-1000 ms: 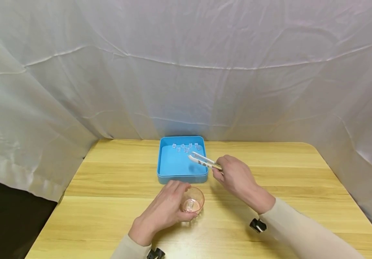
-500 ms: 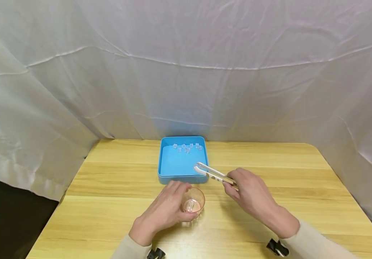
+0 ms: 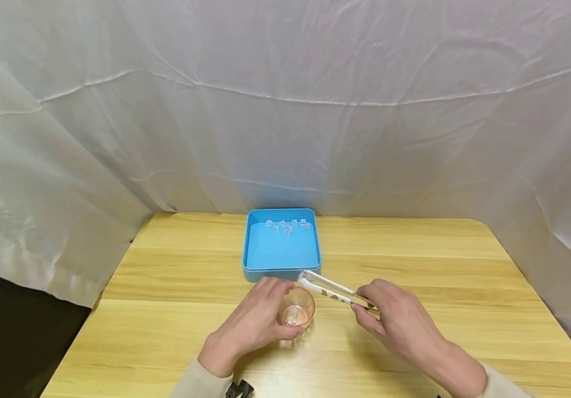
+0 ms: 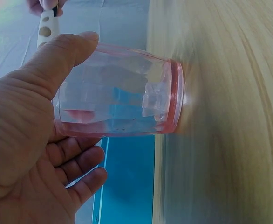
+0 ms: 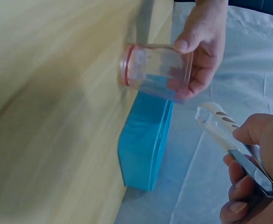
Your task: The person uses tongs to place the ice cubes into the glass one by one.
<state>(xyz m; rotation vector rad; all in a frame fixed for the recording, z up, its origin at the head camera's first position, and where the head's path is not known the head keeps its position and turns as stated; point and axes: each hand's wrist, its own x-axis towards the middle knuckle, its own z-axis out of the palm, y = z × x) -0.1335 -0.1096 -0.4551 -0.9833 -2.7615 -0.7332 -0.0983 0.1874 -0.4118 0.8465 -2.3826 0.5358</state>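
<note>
My left hand (image 3: pixel 255 315) holds a clear pinkish cup (image 3: pixel 304 303) between thumb and fingers near its rim; the cup stands upright on the table. At the cup's bottom lies a clear cube (image 4: pixel 153 99). My right hand (image 3: pixel 404 320) grips a pair of tongs (image 3: pixel 335 290) with white, brown-spotted tips and a metal handle. Between the tong tips sits another clear cube (image 5: pixel 203 115), held above and just beyond the cup's rim, close to the left fingertips.
Behind the cup, a shallow blue tray (image 3: pixel 252 271) holds several clear cubes (image 3: pixel 288 230) along its far side. The wooden table (image 3: pixel 176 260) ends at a pale hanging cloth (image 3: pixel 285 138) at the back and sides.
My right hand has drawn the tongs with the cube out of the tray, toward me, to near the cup's rim. The left hand and cup have stayed in place.
</note>
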